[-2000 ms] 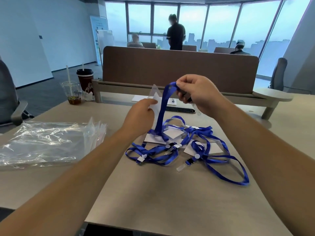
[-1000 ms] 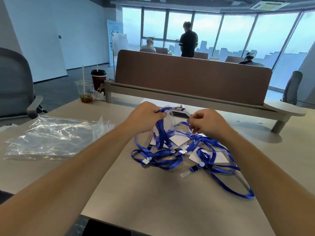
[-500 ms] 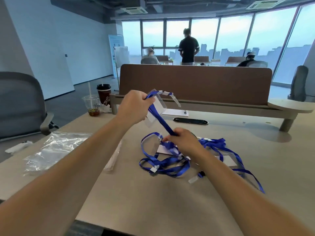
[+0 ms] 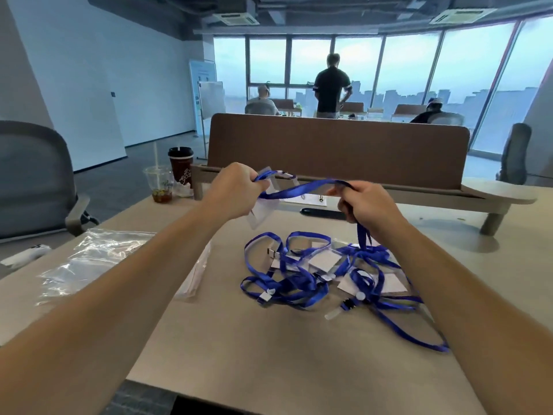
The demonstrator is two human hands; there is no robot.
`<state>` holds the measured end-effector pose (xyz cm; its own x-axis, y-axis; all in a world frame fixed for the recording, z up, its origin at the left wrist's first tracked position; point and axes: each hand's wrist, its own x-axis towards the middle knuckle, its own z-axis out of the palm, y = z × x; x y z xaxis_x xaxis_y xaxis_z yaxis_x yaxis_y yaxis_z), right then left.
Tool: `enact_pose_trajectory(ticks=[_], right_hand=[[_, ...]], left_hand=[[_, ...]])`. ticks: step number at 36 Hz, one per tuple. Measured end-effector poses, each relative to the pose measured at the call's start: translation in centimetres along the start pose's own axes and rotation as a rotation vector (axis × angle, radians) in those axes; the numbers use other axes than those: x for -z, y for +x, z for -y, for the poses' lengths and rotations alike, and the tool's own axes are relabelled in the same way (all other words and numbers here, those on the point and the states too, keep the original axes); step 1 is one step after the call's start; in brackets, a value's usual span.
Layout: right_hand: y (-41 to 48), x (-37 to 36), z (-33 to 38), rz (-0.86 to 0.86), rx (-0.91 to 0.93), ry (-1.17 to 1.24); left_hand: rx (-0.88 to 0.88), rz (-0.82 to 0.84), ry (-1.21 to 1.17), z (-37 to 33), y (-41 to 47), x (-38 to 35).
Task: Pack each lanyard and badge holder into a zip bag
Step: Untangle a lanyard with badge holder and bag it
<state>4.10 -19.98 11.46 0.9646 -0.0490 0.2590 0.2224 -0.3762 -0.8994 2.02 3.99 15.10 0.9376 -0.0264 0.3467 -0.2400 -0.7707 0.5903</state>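
A blue lanyard (image 4: 302,188) stretches in the air between my two hands above the desk. My left hand (image 4: 235,191) is shut on one end of it, and its clear badge holder (image 4: 263,209) hangs just under that hand. My right hand (image 4: 369,206) pinches the strap further along, and the rest drops down to a tangled pile of blue lanyards and badge holders (image 4: 323,274) on the desk. A stack of clear zip bags (image 4: 98,262) lies flat to the left, partly hidden by my left forearm.
A coffee cup (image 4: 180,166) and a clear plastic cup (image 4: 158,184) stand at the desk's back left. A brown divider panel (image 4: 338,154) closes the far edge, with a black object (image 4: 323,213) before it. An office chair (image 4: 33,175) stands left. People are by the windows.
My right hand has risen from the pile and moved right, pulling the strap taut between both hands. My left hand has dropped a little with the badge holder.
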Motion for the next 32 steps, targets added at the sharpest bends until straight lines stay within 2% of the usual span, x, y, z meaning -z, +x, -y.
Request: enact_pose_trajectory(ticks=[3, 6, 9, 12, 19, 23, 32], right_hand=[[-0.3, 1.5, 0.5, 0.031, 0.009, -0.295], [-1.1, 2.3, 0.0, 0.197, -0.056, -0.672], [-2.3, 2.4, -1.5, 0.373, -0.150, -0.780], [-3.1, 2.1, -2.7, 0.419, -0.153, -0.712], [-3.1, 0.1, -4.1, 0.213, -0.039, -0.387], [-2.6, -1.2, -4.6, 0.088, 0.036, -0.386], [-2.3, -1.8, -5.0, 0.020, 0.152, -0.483]], left_hand=[[0.021, 0.054, -0.027, -0.2, -0.1, -1.2], [0.036, 0.083, -0.039, -0.2, -0.2, -2.7], [0.049, 0.109, -0.030, -0.1, -0.5, -4.3], [0.059, 0.108, -0.038, 0.2, -0.7, -5.7], [0.037, 0.212, -0.033, 0.4, -1.2, -7.9], [-0.006, 0.260, -0.024, 0.8, -1.3, -8.5], [-0.091, 0.391, -0.051, 1.7, -1.6, -7.8]])
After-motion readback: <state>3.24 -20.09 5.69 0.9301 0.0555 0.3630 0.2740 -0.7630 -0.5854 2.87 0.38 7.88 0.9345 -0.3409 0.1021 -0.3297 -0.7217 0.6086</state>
